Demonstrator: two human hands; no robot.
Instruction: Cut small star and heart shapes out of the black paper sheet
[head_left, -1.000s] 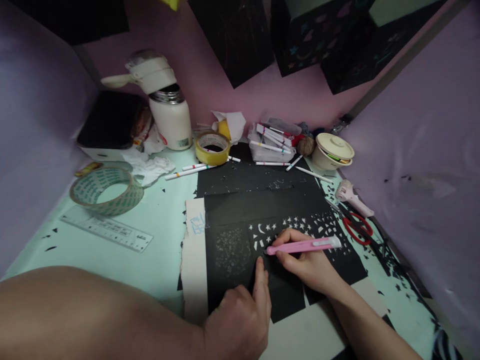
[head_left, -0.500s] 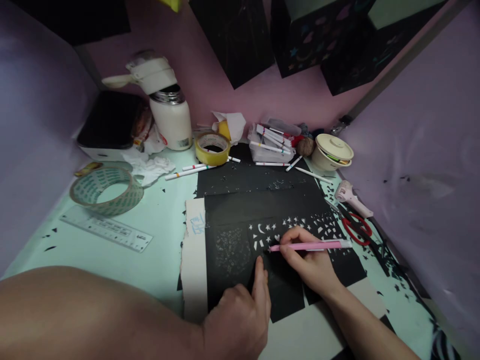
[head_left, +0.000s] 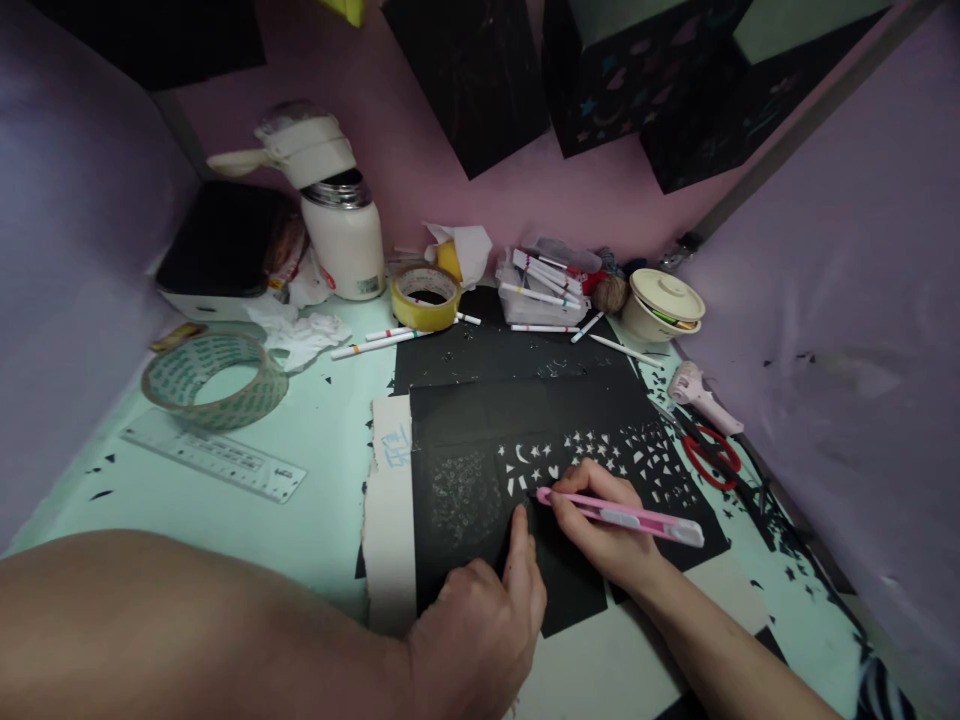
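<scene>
My right hand (head_left: 607, 520) grips a pink craft knife (head_left: 626, 514), its tip low over the black paper (head_left: 574, 580). Stars, a moon, a heart and small angular shapes are cut through this paper, showing light beneath. Close to the knife tip, the index finger of my left hand (head_left: 487, 610) stretches out onto the paper; its other fingers are partly curled and hold nothing I can see. Left of the cutouts, faint pale outlines (head_left: 465, 495) mark the black surface. A torn white cardboard strip (head_left: 391, 530) lies along the left side.
A clear ruler (head_left: 214, 455) and a wide tape roll (head_left: 180, 375) lie at left. Behind are a white flask (head_left: 345, 240), yellow tape (head_left: 425, 310) and markers (head_left: 544, 328). Red-handled scissors (head_left: 712, 470), a pale pink tool (head_left: 705, 400) and paper scraps (head_left: 806, 540) lie at right.
The knife has rolled and tilted in my right hand, so its rear end is lower and its pale slider shows. My left hand has barely moved.
</scene>
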